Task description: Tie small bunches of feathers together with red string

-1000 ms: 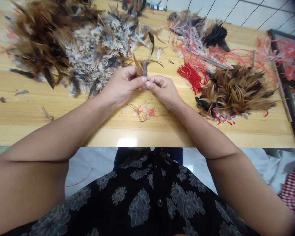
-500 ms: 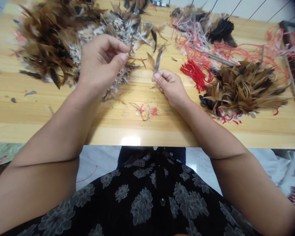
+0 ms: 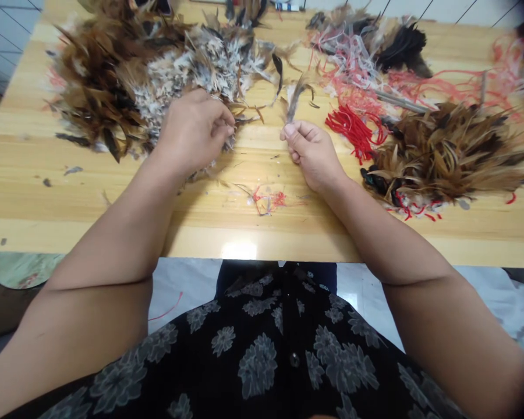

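My right hand [image 3: 313, 150] pinches a few small grey-brown feathers [image 3: 294, 102] between thumb and forefinger, their tips pointing up and away from me. At the near edge of a pile of loose feathers with pale, fluffy ends [image 3: 187, 67] is my left hand [image 3: 195, 131]. Its fingers are curled in toward the thumb, and whatever they grip is hidden. Brown and black feathers [image 3: 98, 87] make up the left part of that pile. A dark curved feather [image 3: 278, 73] lies on the table between the pile and the held feathers.
Right of my right hand lie a bundle of red strings [image 3: 351, 131] and a heap of brown feathers [image 3: 449, 154]. Pink and white strands [image 3: 353, 64] spread behind them with black feathers [image 3: 404, 51]. Thread scraps [image 3: 268, 199] lie near the front of the wooden table [image 3: 209, 230].
My left hand has come down onto the edge of the feather pile, and its fingers have turned downward. My right hand still holds its feathers. The whole view has shifted slightly.
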`<action>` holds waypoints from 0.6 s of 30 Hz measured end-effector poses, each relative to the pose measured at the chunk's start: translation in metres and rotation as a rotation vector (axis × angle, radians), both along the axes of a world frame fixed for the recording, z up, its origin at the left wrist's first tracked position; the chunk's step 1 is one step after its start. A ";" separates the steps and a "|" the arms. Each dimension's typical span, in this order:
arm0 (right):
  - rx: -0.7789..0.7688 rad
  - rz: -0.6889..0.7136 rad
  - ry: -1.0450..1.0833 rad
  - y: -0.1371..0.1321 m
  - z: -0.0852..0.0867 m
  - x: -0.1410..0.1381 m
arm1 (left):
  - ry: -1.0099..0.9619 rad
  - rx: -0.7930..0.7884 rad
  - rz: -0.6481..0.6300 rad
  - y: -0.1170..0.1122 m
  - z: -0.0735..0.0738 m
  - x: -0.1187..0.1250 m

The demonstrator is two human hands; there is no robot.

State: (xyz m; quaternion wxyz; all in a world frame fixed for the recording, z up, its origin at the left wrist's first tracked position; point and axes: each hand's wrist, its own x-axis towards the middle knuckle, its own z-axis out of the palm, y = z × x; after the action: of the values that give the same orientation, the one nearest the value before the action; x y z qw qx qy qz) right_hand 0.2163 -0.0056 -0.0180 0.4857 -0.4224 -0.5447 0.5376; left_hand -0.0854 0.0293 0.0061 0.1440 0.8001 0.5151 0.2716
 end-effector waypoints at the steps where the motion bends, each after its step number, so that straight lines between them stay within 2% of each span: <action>1: -0.006 -0.006 0.014 0.001 0.000 -0.001 | 0.015 0.017 0.010 -0.002 -0.002 0.002; 5: -0.029 -0.027 0.074 0.002 -0.001 -0.003 | 0.080 0.061 0.056 -0.011 0.002 0.016; 10: -0.043 -0.027 0.110 0.001 0.005 -0.007 | 0.205 -0.014 0.096 -0.007 0.014 0.037; 13: -0.041 -0.038 0.103 0.002 0.005 -0.009 | 0.169 -0.018 0.080 0.018 0.005 0.045; 16: -0.043 -0.054 0.097 0.006 0.003 -0.011 | -0.069 -0.099 0.020 0.053 -0.011 0.047; 18: -0.034 -0.073 0.089 0.009 0.001 -0.012 | -0.127 -0.137 -0.019 0.070 -0.018 0.046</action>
State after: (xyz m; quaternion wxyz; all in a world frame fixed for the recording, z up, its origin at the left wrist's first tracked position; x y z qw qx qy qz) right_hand 0.2042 0.0031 -0.0171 0.5213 -0.4260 -0.4975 0.5470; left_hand -0.0392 0.0988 -0.0123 0.2334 0.7744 0.5149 0.2843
